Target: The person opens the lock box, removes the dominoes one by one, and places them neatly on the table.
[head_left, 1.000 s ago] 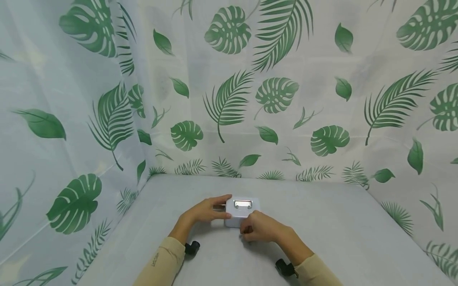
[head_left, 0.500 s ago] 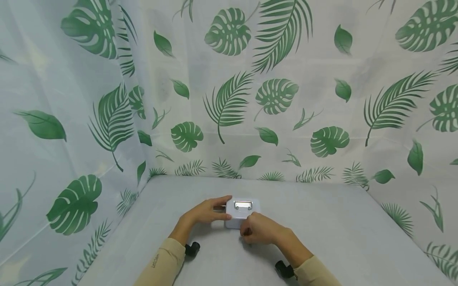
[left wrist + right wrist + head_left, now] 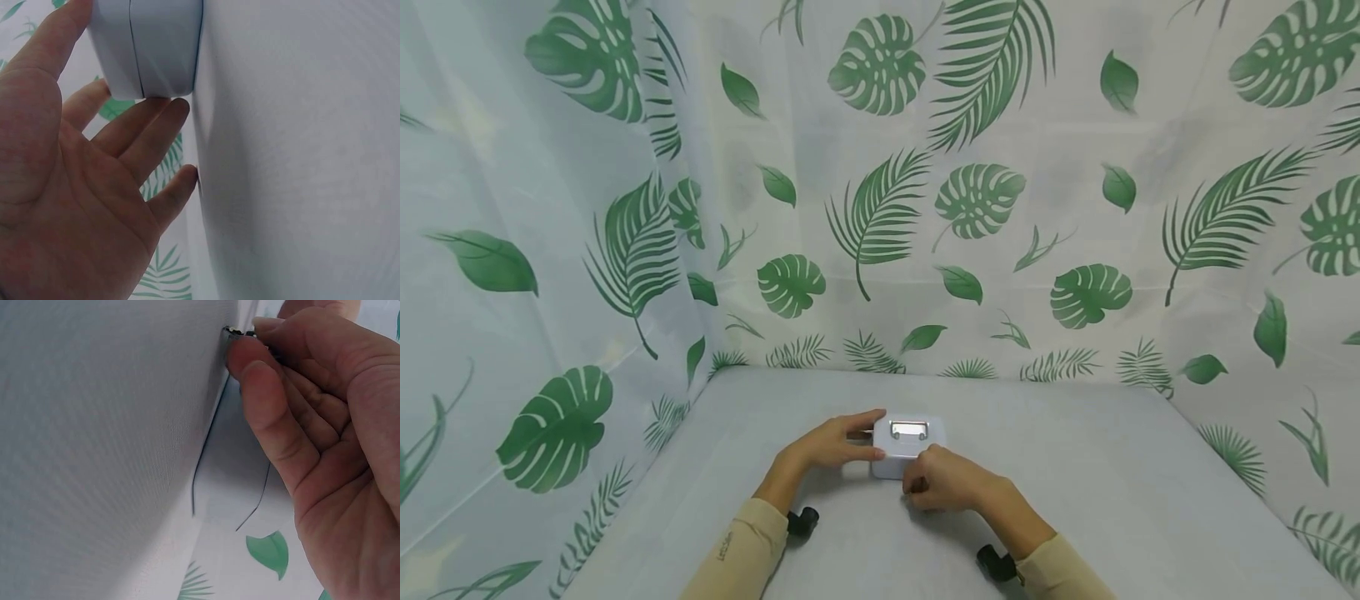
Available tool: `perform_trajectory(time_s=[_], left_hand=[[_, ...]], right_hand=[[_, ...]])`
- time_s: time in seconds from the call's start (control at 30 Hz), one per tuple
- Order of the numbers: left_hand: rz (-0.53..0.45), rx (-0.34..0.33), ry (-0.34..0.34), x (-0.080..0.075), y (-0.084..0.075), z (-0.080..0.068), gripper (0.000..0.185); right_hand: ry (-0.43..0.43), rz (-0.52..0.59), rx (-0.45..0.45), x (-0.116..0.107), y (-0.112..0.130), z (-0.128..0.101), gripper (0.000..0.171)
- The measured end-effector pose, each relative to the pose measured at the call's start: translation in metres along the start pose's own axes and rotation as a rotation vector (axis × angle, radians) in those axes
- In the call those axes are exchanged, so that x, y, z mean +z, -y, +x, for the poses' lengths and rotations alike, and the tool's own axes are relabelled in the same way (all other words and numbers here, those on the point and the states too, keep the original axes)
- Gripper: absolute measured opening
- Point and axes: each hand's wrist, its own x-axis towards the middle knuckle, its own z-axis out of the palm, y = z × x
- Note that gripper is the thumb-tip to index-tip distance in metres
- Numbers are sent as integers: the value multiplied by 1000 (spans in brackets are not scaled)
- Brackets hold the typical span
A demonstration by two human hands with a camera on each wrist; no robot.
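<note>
A small white lidded box [image 3: 895,445] stands in the middle of the table, with a shiny silver fitting like a recessed handle [image 3: 909,431] on its lid. My left hand [image 3: 829,443] holds the box's left end, thumb at the front corner and index finger at the back one. In the left wrist view its other fingers reach along the end wall, below the lid seam. At the front right of the box, my right hand [image 3: 949,480] has its fingers curled and pinches a small dark, metallic piece [image 3: 234,331]. The fingers hide most of that piece, and I cannot tell its kind.
The box stands on a pale grey table [image 3: 1075,467]. White curtains [image 3: 880,333] with green leaf prints rise behind the table and at its left. Black wrist cameras sit on both wrists, by the beige sleeves [image 3: 741,542].
</note>
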Motion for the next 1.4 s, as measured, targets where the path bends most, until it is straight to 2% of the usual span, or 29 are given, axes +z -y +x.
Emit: perform_trajectory(time_s=[0.23,0.6,0.97,1.4], left_hand=[[-1,-12,-2,0,-2,-1,83],[6,4,6,-1,-3,-1,83],[9,-2,1,0,-3,-1,84],[3,5,3,-1,-3,0,84]], right_hand=[[17,5,17,-1,1,0,6],[57,159,49,1,-1,0,5],[23,86,70,3,-5,1,5],[10,134,54,0,-9,-2,9]])
